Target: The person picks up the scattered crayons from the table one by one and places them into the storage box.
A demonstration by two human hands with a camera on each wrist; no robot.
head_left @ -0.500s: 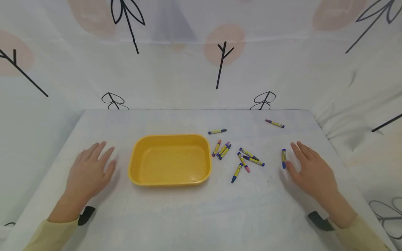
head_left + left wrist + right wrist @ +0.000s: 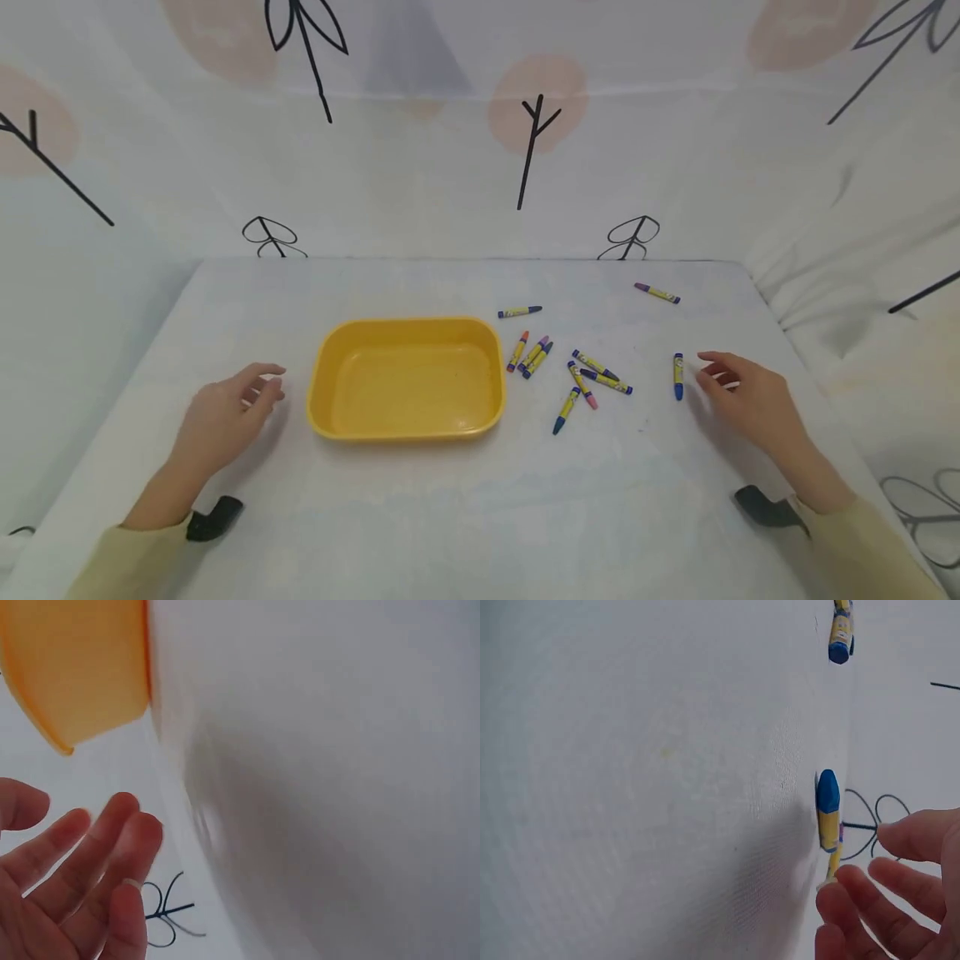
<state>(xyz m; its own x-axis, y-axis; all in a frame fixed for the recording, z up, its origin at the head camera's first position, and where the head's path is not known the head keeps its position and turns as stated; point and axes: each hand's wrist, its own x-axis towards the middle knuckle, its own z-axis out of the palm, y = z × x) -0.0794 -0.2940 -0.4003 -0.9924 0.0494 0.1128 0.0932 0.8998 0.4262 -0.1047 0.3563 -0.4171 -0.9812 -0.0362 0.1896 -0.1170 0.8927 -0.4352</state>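
Note:
My left hand (image 2: 225, 417) hovers left of a yellow rectangular tray (image 2: 405, 435), its fingers loosely bent and holding nothing. The tray's orange-looking side (image 2: 82, 667) fills the upper corner of the left wrist view. On the other side, my right hand (image 2: 753, 404) is held just right of a blue crayon (image 2: 678, 377) with a yellow wrapper. Its fingers are relaxed with a gap between thumb and fingertips. In the right wrist view the blue crayon (image 2: 828, 810) lies on the cloth beside the thumb and fingertips, with nothing gripped.
Several crayons lie right of the tray, among them an orange one (image 2: 517, 352), a pink-tipped one (image 2: 582, 385) and a dark blue one (image 2: 566, 411). A purple-tipped crayon (image 2: 657, 292) lies far right. Behind the white table (image 2: 480, 525) hangs a patterned cloth (image 2: 420, 183).
Both hands have gone from spread fingers to loosely bent ones. The right hand has shifted slightly right, away from the blue crayon. Tray and crayons keep their places.

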